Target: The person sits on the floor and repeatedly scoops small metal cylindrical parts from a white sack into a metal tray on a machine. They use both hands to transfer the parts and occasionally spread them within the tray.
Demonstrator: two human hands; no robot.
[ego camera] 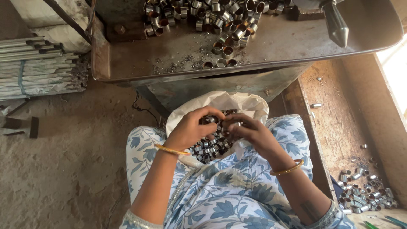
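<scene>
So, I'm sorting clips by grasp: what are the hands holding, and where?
Both hands, left hand and right hand, pinch small metal rings over the white sack; the exact grip point can't be told.

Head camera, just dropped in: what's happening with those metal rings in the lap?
A seated person has both hands in a white sack on their lap, full of short metal rings. The left hand and right hand meet above the pile, fingers closed around a few rings. More rings lie heaped on the metal table ahead, and another pile sits on the floor at the right.
</scene>
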